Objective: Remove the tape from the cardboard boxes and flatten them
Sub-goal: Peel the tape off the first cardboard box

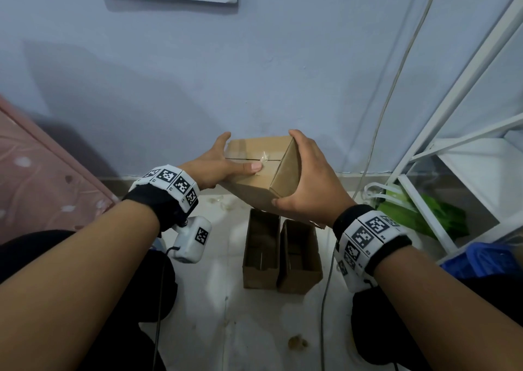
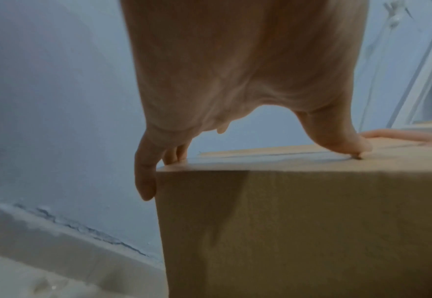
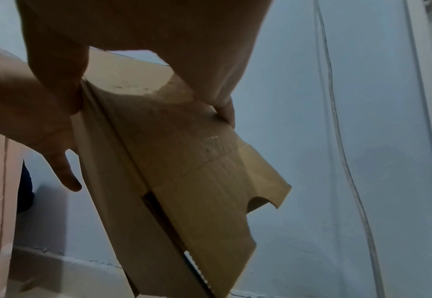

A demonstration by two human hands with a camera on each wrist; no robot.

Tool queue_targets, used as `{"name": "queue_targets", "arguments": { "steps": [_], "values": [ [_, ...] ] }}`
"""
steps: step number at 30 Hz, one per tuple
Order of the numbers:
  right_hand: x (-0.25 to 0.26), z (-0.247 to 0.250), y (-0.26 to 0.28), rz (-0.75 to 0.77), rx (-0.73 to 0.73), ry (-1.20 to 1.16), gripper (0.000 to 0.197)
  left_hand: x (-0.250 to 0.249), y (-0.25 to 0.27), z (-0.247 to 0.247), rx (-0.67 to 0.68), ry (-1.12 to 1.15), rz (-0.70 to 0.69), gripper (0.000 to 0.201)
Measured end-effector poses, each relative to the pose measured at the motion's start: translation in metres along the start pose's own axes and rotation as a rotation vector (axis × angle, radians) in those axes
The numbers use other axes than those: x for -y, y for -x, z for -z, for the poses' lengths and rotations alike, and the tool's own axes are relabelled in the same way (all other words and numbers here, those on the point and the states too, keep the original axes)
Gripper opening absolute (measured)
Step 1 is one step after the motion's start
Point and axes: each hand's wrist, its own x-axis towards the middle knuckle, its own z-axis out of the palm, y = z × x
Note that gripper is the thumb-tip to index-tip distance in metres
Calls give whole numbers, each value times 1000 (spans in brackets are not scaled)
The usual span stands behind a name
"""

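Note:
I hold a closed brown cardboard box (image 1: 254,148) (image 2: 299,221) (image 3: 184,161) in the air in front of the wall. My left hand (image 1: 223,161) (image 2: 235,80) grips its left end: the fingers (image 2: 145,177) hang over the far edge and the thumb lies on the top seam. A crumpled scrap of clear tape (image 1: 264,156) sticks up from that seam just past the thumb. My right hand (image 1: 305,172) (image 3: 158,30) clasps the right end, fingers over the top and thumb under the lower corner. A bottom flap hangs loose in the right wrist view.
Two open cardboard boxes (image 1: 261,249) (image 1: 300,257) stand side by side on the white tiled floor below. A white metal rack (image 1: 452,144) with green (image 1: 418,215) and blue bags (image 1: 481,257) is at the right. A cable (image 1: 382,115) hangs down the wall. A pink bed (image 1: 42,172) is at the left.

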Motion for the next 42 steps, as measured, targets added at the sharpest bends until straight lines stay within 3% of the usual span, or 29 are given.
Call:
{"name": "queue_targets", "arguments": {
  "steps": [4,9,13,19,21,25,28,32,37,40,42],
  "values": [
    [-1,0,0,28,0,20,125,-4,3,-5,26,6,38,137],
    [0,-4,0,60,-9,27,125,0,-7,-9,-38,32,29,114],
    [-2,-3,-1,59,-13,26,126,2,-9,-4,-92,75,25,116],
    [-7,-7,-1,36,-7,17,126,8,-14,-2,-121,109,28,75],
    [-9,-7,-1,36,-20,25,126,8,-14,-2,-149,107,32,70],
    [-9,-8,-3,48,-32,40,127,4,-12,-10,-101,115,25,74],
    [-9,-10,-4,40,-33,36,127,5,-15,-15,-90,98,-3,99],
    [-11,-11,-3,46,-24,31,127,8,-16,-11,-122,121,16,67],
    [-13,-10,-2,43,-30,14,127,12,-18,-4,-184,164,38,80],
    [-13,-9,-2,18,-32,-5,128,12,-21,-5,-209,187,31,54],
    [-14,-8,-3,19,-33,6,128,13,-21,-5,-207,181,38,56]
  ]
}}
